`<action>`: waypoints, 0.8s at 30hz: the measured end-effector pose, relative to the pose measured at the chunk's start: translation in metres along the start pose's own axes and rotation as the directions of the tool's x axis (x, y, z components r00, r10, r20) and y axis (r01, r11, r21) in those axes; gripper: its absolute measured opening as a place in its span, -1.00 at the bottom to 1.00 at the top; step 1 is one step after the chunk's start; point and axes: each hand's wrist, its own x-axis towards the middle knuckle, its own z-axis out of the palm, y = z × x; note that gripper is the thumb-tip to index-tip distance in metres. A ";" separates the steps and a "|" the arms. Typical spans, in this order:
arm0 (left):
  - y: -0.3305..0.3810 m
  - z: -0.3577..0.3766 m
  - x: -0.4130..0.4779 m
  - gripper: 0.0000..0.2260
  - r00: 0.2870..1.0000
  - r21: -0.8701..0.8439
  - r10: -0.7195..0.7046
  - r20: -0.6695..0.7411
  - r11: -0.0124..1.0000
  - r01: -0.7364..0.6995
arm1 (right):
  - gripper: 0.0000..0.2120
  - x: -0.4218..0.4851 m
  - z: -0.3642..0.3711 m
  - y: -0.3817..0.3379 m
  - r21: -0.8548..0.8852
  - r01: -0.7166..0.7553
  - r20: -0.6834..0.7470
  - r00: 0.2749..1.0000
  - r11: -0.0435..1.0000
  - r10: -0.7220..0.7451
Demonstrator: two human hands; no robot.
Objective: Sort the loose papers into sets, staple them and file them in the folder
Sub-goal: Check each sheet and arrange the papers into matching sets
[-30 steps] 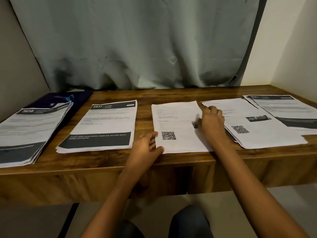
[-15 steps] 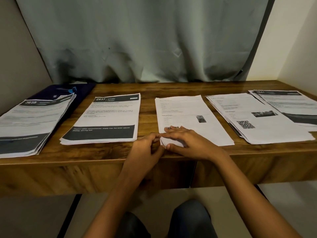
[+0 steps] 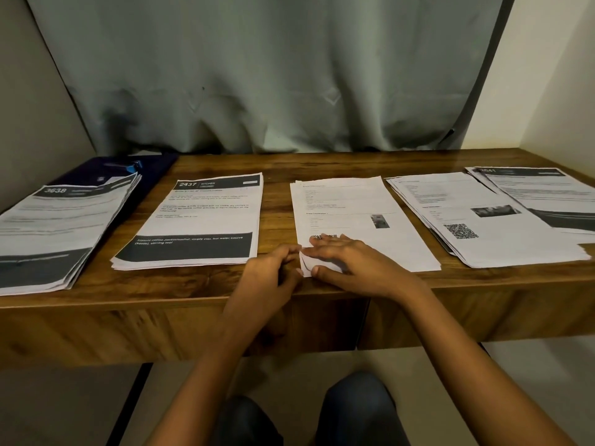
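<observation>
White sheet (image 3: pixel 347 201), left hand (image 3: pixel 270 272) pinching corner, right hand (image 3: pixel 354 262) flat on it

Under the left hand (image 3: pixel 270 272) and right hand (image 3: pixel 351 262), a dark-grained wooden desk (image 3: pixel 322 162) with a plain front panel (image 3: pixel 128 329) below. Beyond the hands, a grey-green curtain (image 3: pixel 257 75) hanging in folds to the desk's back edge. Far left of the left hand, a beige wall (image 3: pixel 32 123). Far right of the right hand, a cream wall (image 3: pixel 547 75) past a dark strip (image 3: pixel 486 75). Below and right of the right hand, pale floor (image 3: pixel 547 358). Dim, warm light, with a faint sheen on the desk's far right corner.
</observation>
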 end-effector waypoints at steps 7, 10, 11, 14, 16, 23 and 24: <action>0.004 -0.002 0.003 -0.68 0.998 0.030 0.019 0.052 0.999 -0.021 | -0.57 -0.002 -0.004 -0.004 0.075 0.026 0.007 1.000 0.997 -0.027; 0.004 -0.003 0.005 -0.72 0.997 0.089 0.011 0.071 0.996 -0.017 | -0.49 -0.007 -0.007 -0.005 0.099 -0.003 -0.032 0.999 0.995 0.007; 0.004 -0.003 0.006 -0.73 0.997 0.110 0.005 0.082 0.994 -0.014 | -0.47 -0.009 -0.010 -0.004 0.101 -0.007 -0.046 0.999 0.995 0.011; 0.005 -0.005 0.007 -0.75 0.994 0.170 -0.008 0.108 0.985 -0.011 | -0.46 -0.013 -0.019 0.007 0.065 0.021 -0.050 0.999 0.998 -0.018; 0.005 -0.008 0.010 -0.79 0.993 0.200 0.000 0.122 0.980 -0.025 | -0.49 -0.014 -0.022 0.014 0.069 0.026 -0.022 0.999 0.997 -0.024; 0.011 -0.014 0.026 -0.89 0.947 0.277 0.115 0.301 0.940 -0.202 | -0.60 -0.014 -0.022 0.019 0.102 0.041 -0.010 0.999 0.994 -0.041; 0.010 -0.014 0.027 -0.86 0.940 0.283 0.121 0.318 0.935 -0.216 | -0.61 -0.015 -0.021 0.019 0.102 0.042 -0.020 0.999 0.994 -0.040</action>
